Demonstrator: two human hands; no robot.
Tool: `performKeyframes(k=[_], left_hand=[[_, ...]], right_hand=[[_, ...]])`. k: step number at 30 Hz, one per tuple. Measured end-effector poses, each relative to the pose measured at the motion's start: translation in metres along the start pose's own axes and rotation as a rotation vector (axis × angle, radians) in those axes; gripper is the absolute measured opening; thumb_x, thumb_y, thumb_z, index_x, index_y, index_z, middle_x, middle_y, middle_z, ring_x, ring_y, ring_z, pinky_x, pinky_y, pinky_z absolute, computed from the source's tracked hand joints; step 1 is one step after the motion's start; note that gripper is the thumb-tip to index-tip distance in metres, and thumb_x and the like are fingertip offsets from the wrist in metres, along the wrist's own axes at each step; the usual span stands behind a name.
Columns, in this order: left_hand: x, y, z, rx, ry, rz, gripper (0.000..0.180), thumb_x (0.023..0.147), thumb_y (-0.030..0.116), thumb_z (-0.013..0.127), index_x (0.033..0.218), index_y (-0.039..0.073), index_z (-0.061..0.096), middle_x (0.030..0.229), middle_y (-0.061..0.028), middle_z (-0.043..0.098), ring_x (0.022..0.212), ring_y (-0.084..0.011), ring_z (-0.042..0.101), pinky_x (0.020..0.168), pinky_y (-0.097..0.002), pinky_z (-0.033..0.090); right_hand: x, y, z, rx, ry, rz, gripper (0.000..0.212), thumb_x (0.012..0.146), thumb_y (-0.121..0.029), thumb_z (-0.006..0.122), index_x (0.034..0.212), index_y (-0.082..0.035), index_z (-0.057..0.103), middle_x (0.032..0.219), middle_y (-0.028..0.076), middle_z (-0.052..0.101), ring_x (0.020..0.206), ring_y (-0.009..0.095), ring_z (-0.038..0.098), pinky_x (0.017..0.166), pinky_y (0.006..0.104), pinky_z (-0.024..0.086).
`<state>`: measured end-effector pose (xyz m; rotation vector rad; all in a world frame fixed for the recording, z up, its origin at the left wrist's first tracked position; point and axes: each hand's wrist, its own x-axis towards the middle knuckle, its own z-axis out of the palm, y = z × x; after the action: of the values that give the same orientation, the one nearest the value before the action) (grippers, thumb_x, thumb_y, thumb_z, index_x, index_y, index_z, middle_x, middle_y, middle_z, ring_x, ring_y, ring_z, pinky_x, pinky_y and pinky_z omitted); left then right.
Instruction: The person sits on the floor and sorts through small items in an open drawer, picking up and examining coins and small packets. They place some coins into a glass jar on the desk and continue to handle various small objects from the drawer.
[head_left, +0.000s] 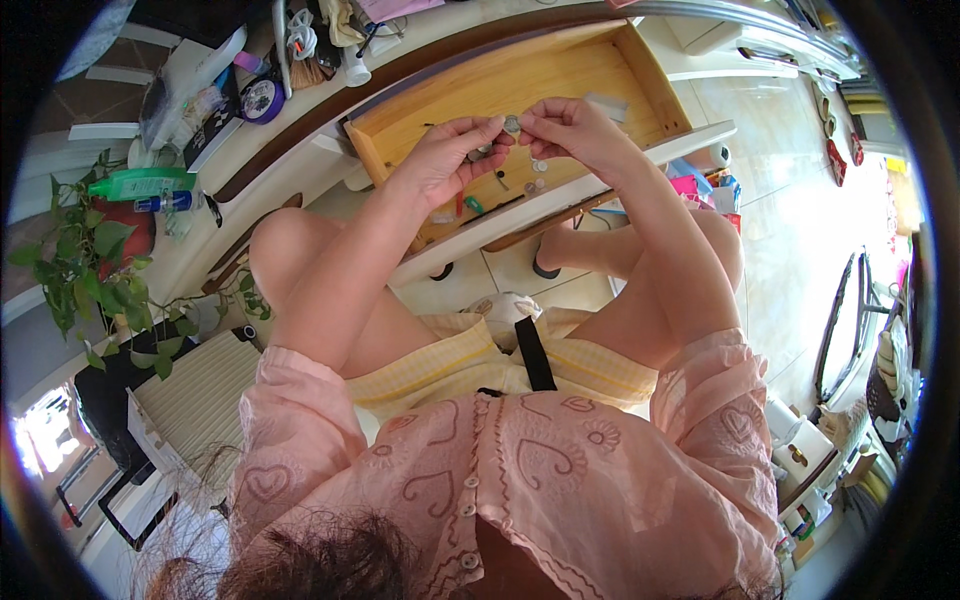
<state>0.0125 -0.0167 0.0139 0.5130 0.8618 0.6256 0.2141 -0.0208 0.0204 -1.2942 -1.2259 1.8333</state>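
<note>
Over an open wooden drawer (440,105), a small silvery coin (512,124) is pinched between the fingertips of both my hands. My left hand (440,165) also has more coins (480,153) lying in its curled fingers. From the other side, thumb and forefinger of my right hand (578,135) close on the coin's edge. Below the hands, several loose coins (540,165) lie on the drawer's floor. Near them are a small green object (472,204) and a dark thin stick (500,205), too small to name exactly.
The drawer's white front (470,238) crosses above my knees. At the left stand a green bottle (145,184), a round purple tape roll (262,100) and a leafy plant (105,260). Colourful packages (705,185) are beyond the drawer front at the right, above the tiled floor (765,130).
</note>
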Motion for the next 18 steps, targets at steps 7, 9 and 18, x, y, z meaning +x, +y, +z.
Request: performKeyframes(k=[7,9,18], left_hand=[[0.0018,-0.0015,0.0006,0.037,0.008,-0.050,0.021,0.082,0.021,0.062,0.089,0.002,0.060,0.083,-0.0051,0.060,0.075,-0.0098,0.057,0.068,-0.0202,0.052],[0.0014,-0.0012,0.0006,0.039,0.002,-0.059,0.021,0.082,0.021,0.062,0.089,0.002,0.060,0.083,-0.0048,0.059,0.074,-0.0094,0.057,0.067,-0.0198,0.052],[0.0019,-0.0023,-0.0023,0.028,-0.007,-0.026,0.019,0.079,0.017,0.065,0.093,0.004,0.060,0.085,-0.0030,0.060,0.075,-0.0073,0.056,0.065,-0.0176,0.050]], right_hand=[[-0.0029,-0.0040,0.0045,-0.095,0.051,-0.066,0.019,0.086,-0.019,0.056,0.097,-0.004,0.055,0.081,0.001,0.061,0.068,0.005,0.057,0.064,0.0187,0.048],[-0.0037,-0.0045,0.0049,-0.082,0.056,-0.081,0.020,0.086,-0.018,0.056,0.099,-0.003,0.055,0.082,0.002,0.062,0.071,0.006,0.058,0.065,0.0191,0.049],[-0.0033,-0.0045,0.0067,0.123,0.030,-0.104,0.020,0.086,-0.015,0.055,0.101,-0.001,0.055,0.085,0.004,0.061,0.077,0.009,0.061,0.069,0.0190,0.050]])
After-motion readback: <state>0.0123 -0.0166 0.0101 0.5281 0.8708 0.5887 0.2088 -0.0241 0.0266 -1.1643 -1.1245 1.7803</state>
